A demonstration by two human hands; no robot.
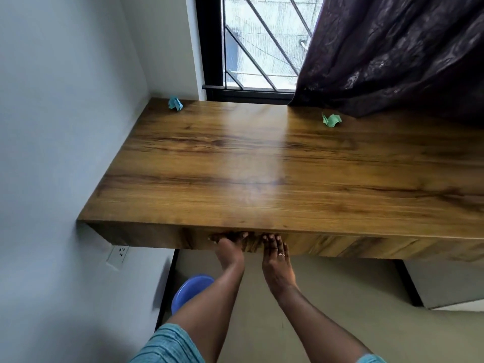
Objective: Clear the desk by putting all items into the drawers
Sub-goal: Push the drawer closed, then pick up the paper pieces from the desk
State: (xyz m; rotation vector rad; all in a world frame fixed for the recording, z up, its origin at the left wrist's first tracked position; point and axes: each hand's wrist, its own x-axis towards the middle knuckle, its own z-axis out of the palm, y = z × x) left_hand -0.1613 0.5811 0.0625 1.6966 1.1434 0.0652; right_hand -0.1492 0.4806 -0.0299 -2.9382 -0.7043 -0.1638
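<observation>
The wooden desk [262, 163] fills the middle of the head view. A crumpled teal paper [175, 103] lies at its far left corner, and a second green crumpled paper [331, 119] lies near the far edge by the curtain. My left hand [229, 247] and my right hand [275, 251] both press flat with straight fingers against the drawer front [327, 246] under the desk's near edge. The drawer front sits flush with the desk's face. A ring shows on my right hand.
A white wall runs along the left with a socket [117, 255] below the desk. A blue plastic basin [191, 289] sits on the floor under my left forearm. A dark curtain [392, 53] hangs over the desk's far right, beside a barred window [259, 43].
</observation>
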